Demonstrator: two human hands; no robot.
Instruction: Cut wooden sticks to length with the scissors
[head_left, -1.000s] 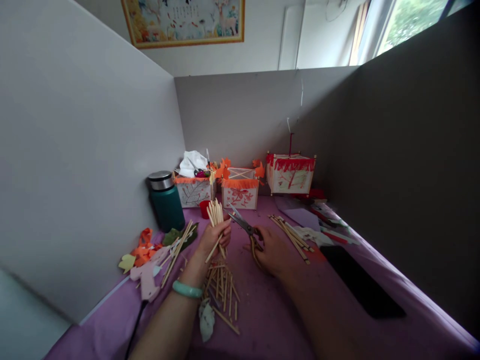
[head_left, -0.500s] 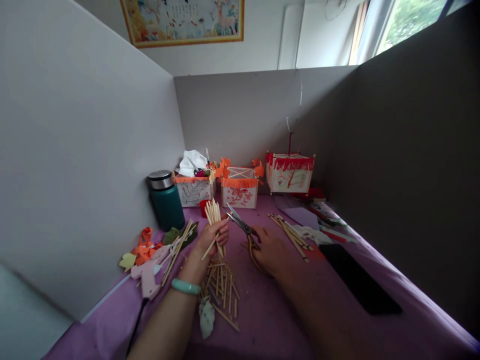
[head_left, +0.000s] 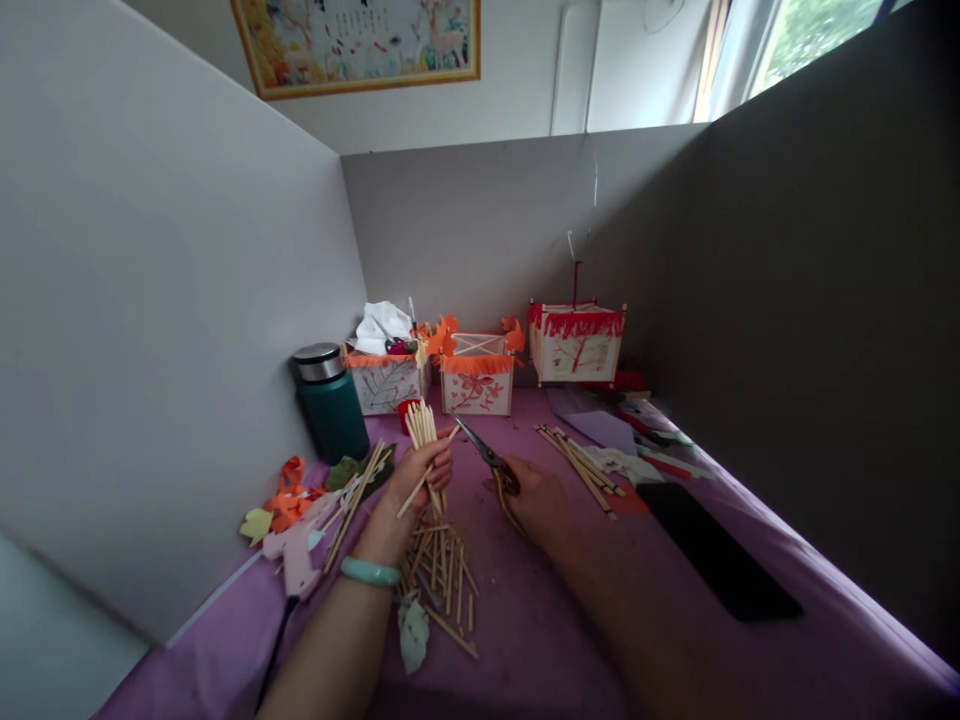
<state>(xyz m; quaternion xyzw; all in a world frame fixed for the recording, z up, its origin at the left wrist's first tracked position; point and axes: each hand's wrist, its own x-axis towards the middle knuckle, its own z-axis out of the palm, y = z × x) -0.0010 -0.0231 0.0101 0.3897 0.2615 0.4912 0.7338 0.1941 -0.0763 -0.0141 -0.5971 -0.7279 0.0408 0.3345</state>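
The far-left paper box [head_left: 384,388] holds white tissue [head_left: 382,330]. At centre, the left hand [head_left: 427,468] clasps near-upright sticks [head_left: 421,424], one slanting far-right; to its right, the right hand [head_left: 534,498] grips scissors [head_left: 487,454], long axis running near-right to far-left, tips far-left.

A teal bottle [head_left: 334,415] (silver-lidded) stands beside the grey partition [head_left: 195,270].

A craft cubicle [head_left: 187,250], this: partition [head_left: 457,220] at twelve o'clock, fringed paper boxes [head_left: 477,392] before it, glue gun [head_left: 299,572] at eight.
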